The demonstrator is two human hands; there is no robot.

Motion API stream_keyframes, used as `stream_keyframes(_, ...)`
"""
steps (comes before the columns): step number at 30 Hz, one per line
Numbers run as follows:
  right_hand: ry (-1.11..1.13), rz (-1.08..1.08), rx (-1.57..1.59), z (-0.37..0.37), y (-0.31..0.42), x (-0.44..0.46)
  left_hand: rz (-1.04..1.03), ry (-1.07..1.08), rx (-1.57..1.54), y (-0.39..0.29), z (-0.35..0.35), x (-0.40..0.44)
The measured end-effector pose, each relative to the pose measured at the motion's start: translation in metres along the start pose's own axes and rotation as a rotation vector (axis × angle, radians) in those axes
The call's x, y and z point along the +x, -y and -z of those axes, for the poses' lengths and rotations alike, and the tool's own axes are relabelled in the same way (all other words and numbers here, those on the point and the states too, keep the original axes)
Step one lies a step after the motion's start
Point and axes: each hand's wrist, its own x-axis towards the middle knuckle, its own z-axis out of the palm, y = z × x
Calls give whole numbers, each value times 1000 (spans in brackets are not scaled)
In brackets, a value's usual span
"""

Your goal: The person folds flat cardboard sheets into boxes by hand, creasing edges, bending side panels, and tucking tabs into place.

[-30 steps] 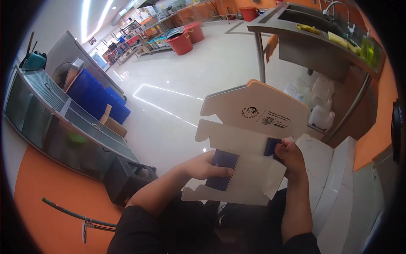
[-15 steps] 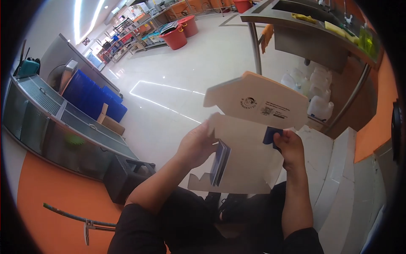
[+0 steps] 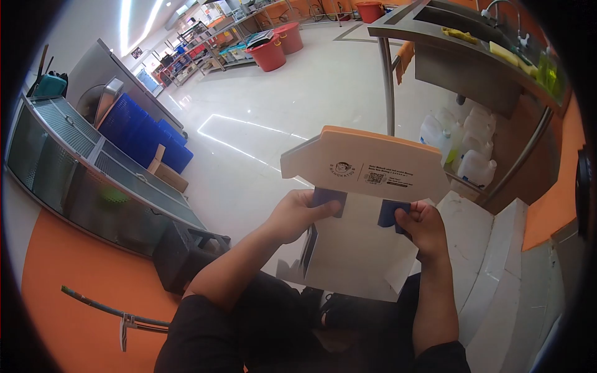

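Note:
A cardboard box (image 3: 360,248), partly folded, is held in the air above my lap. Its plain off-white inside faces me. The far panel (image 3: 367,163) stands raised, with a round printed logo, a QR code and an orange edge. My left hand (image 3: 295,216) pinches a dark blue flap (image 3: 329,201) at the left, thumb on top. At the right, my right hand (image 3: 424,229) grips another dark blue flap (image 3: 392,213) between thumb and fingers. Below my left hand, a folded side edge (image 3: 308,252) stands up along the box's left.
A steel sink (image 3: 460,62) stands at the upper right, with plastic jugs (image 3: 477,168) beneath. Blue crates (image 3: 140,133) and a glass-fronted cabinet (image 3: 93,186) are at the left. Red tubs (image 3: 268,56) stand farther off. A black stool (image 3: 183,255) is near my left arm.
My left hand has brought the left flap inward, so its blue side now faces me. The far panel has shifted left and down. The right hand keeps its grip.

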Motion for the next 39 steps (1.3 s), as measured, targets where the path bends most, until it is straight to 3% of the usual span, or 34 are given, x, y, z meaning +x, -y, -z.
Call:
stream_keyframes(5,-79,41,134,19,-15,16,-158,173,-336,8,7,2)
stream_keyframes(7,-48,106,215,32,-20,24,-231,210,-241,4,11,0)
stream_keyframes(9,-50,117,259,36,-16,25,-351,268,118,7,17,-2)
stream_keyframes(11,-38,98,237,36,-24,27,-222,25,331,3,-8,-10)
stream_keyframes(15,66,33,499,36,-30,25,-97,-162,-15,14,9,-3)
stream_keyframes(17,17,-19,551,32,-18,24,-131,-246,-146,8,11,-3)
stream_keyframes(22,206,-170,381,30,-22,22,-301,-428,-314,2,19,-4)
stream_keyframes(28,495,-175,777,34,-23,27,-430,-512,-316,3,21,-2)
stream_keyframes(34,436,-238,632,21,-28,23,-502,-536,-168,4,22,-1)
stream_keyframes(39,794,-117,801,22,-45,28,-524,-533,-102,6,19,0)
